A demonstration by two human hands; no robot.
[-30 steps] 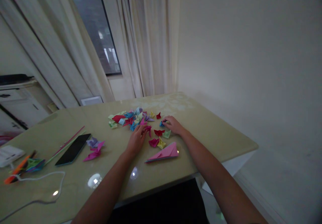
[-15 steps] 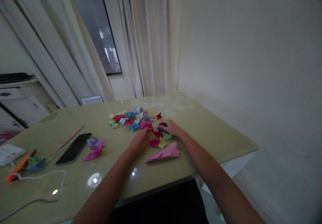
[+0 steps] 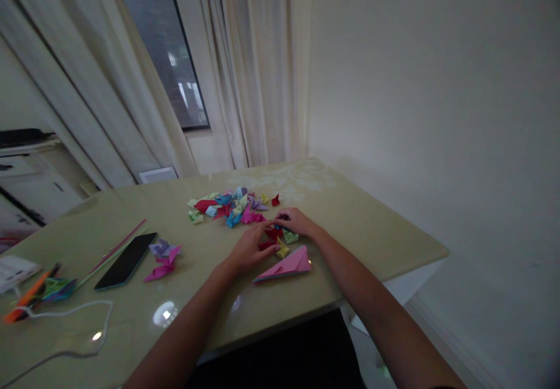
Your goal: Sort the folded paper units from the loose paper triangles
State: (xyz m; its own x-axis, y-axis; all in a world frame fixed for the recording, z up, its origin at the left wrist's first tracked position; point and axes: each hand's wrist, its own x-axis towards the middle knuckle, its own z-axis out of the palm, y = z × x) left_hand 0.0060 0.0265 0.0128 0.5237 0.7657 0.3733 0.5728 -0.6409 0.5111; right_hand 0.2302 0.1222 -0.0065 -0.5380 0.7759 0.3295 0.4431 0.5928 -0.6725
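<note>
My left hand (image 3: 251, 248) lies low over the table with thumb and fingers apart. Its fingertips reach to my right hand, and its thumb tip is beside a yellow folded paper star (image 3: 282, 248). My right hand (image 3: 294, 221) is closed in a pinch on a small blue folded paper piece (image 3: 277, 226), mostly hidden by the fingers. Beneath the hands lie red folded paper (image 3: 273, 234) and a pale green folded piece (image 3: 290, 237). Closer to me rests a pink folded paper triangle (image 3: 286, 265). Just beyond is a pile of colourful origami pieces (image 3: 230, 207).
Left of my arms, purple and magenta origami (image 3: 163, 263) sits beside a black phone (image 3: 126, 262) and thin coloured sticks (image 3: 116, 246). An orange-handled tool (image 3: 26, 298), a white cable (image 3: 107, 319) and a white box (image 3: 17, 272) occupy the left side. A wall stands right of the table (image 3: 385, 231).
My left hand has shifted slightly right and spread its thumb away from its fingers, covering part of the red paper. My right hand stays nearly in place with the blue piece.
</note>
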